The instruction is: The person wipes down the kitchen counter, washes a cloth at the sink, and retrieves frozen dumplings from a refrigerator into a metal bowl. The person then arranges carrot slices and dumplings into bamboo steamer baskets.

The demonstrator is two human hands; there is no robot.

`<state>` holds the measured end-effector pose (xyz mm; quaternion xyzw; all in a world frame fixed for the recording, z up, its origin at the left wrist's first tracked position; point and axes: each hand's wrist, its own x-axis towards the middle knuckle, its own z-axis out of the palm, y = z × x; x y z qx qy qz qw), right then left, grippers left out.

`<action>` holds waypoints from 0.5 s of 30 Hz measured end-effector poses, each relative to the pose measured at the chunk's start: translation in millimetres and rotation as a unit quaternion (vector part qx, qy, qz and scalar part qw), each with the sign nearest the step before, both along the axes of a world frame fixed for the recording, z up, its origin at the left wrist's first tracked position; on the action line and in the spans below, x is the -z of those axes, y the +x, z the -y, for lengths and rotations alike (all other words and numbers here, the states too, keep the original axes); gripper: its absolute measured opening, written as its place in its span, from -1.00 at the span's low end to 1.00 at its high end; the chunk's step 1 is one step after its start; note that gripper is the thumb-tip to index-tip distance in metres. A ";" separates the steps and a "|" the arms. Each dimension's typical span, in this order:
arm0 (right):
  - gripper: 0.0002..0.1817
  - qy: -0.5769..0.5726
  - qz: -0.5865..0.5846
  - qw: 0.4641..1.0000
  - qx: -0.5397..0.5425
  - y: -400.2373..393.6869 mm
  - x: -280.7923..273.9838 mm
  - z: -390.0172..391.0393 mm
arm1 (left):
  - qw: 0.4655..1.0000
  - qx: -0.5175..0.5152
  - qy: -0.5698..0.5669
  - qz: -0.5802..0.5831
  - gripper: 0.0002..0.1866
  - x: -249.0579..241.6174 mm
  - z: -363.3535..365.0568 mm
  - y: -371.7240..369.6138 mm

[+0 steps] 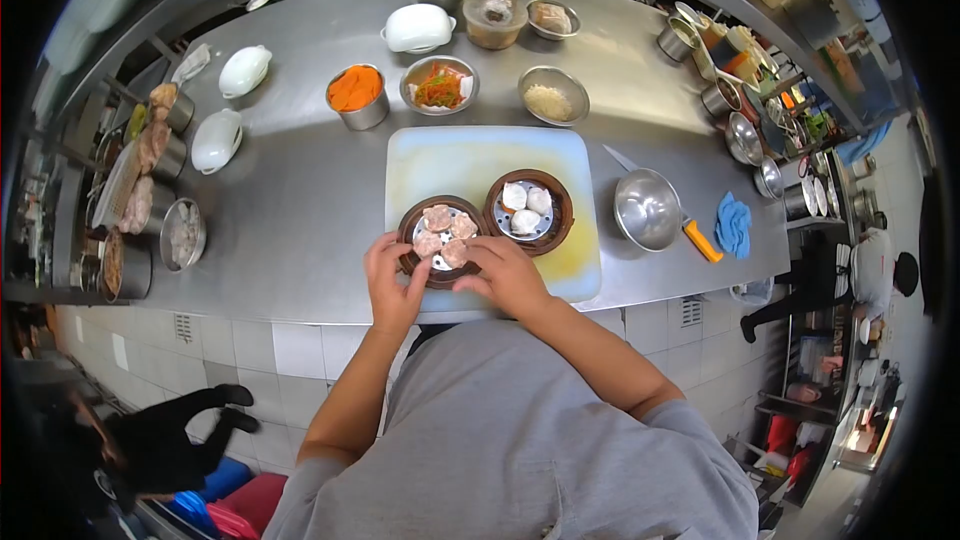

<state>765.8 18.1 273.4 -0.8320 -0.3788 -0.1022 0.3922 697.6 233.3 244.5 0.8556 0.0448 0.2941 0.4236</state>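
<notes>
On the pale cutting board (430, 155) stand two round bamboo steamers. The left steamer (407, 222) holds several pinkish meat dumplings (437, 217) on a perforated liner. My left hand (392, 275) is at its left edge, fingers apart, with nothing visible between them. My right hand (505, 272) reaches over its right side, fingertips at the lower right dumpling (454, 253); whether they grip it cannot be made out. The right steamer (565, 215), just beside it, holds three white dumplings (524, 221) on a similar liner.
Right of the board lie an empty steel bowl (648, 208), an orange-handled knife (702, 240) partly under it, and a blue cloth (733, 225). Behind are an orange-filled pot (357, 90) and other bowls. Two people stand at the far left and far right.
</notes>
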 end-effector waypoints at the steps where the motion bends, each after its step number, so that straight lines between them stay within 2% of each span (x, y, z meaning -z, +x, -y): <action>1: -0.51 0.002 0.001 1.000 0.006 -2.1 -2.4 9.9 | 0.999 -0.045 -0.025 0.008 -0.68 -4.7 3.8 -3.1; 2: -0.48 0.013 0.011 1.000 0.005 -5.4 -4.3 23.1 | 0.999 -0.039 -0.024 0.008 -0.68 -4.4 3.8 -4.1; 4: -0.45 0.024 0.021 0.999 0.008 -13.5 -3.6 52.5 | 0.978 -0.070 -0.130 -0.148 -0.59 -2.7 -2.6 -4.6; 5: -0.49 0.026 0.004 0.998 0.054 -18.8 -1.4 68.7 | 0.978 -0.065 -0.128 -0.150 -0.59 -1.3 -9.8 -2.7; 7: -0.54 0.030 -0.012 0.994 0.104 -30.4 10.4 99.2 | 0.972 0.012 -0.037 -0.230 -0.56 -16.6 -17.0 8.5; 8: -0.58 0.033 -0.028 0.987 0.156 -36.9 23.2 113.0 | 0.955 0.033 -0.062 -0.289 -0.60 -36.4 -16.9 14.2; 9: -0.61 0.037 -0.045 0.977 0.207 -43.5 33.0 125.0 | 0.955 0.035 -0.058 -0.288 -0.60 -38.9 -17.1 22.5; 11: -0.64 0.037 -0.059 0.970 0.233 -56.8 44.7 146.4 | 0.949 0.008 0.043 -0.313 -0.66 -43.0 -25.2 36.0; 12: -0.67 0.032 -0.073 0.963 0.256 -60.5 48.6 154.8 | 0.946 -0.007 0.043 -0.320 -0.68 -42.9 -30.1 42.4; 15: -0.66 0.020 -0.090 0.957 0.274 -70.0 55.1 172.8 | 0.937 -0.012 0.126 -0.327 -0.66 -78.8 -34.7 49.2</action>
